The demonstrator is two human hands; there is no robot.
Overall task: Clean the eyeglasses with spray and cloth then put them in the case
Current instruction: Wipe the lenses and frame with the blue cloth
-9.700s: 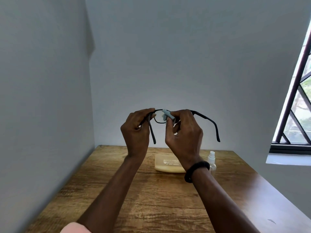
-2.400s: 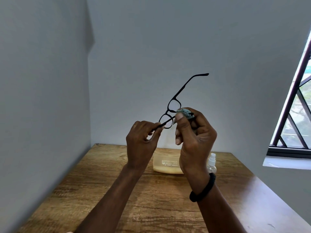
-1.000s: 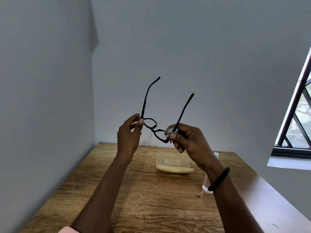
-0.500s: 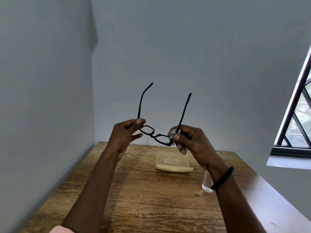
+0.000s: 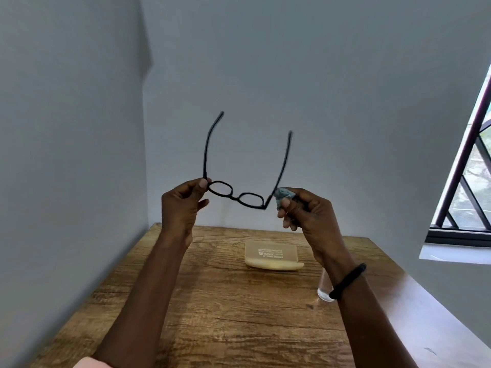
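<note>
Black eyeglasses (image 5: pixel 235 195) hang in the air above the table, both temple arms unfolded and pointing up and away from me. My left hand (image 5: pixel 183 205) pinches the frame's left corner at the hinge. My right hand (image 5: pixel 305 211) holds a small crumpled grey-blue cloth (image 5: pixel 283 194) right beside the frame's right corner; whether it still touches the frame I cannot tell. A beige eyeglass case (image 5: pixel 272 257) lies shut on the wooden table (image 5: pixel 225 314) below. The clear spray bottle (image 5: pixel 324 290) stands to the case's right, mostly hidden behind my right wrist.
Grey walls close in on the left and behind the table. A barred window (image 5: pixel 470 166) with a white sill sits to the right. The table's right edge runs diagonally toward the lower right corner.
The glasses have levelled out and spread wider between my hands. My right hand with the cloth has slid off the lens toward the right hinge. My left hand keeps its pinch.
</note>
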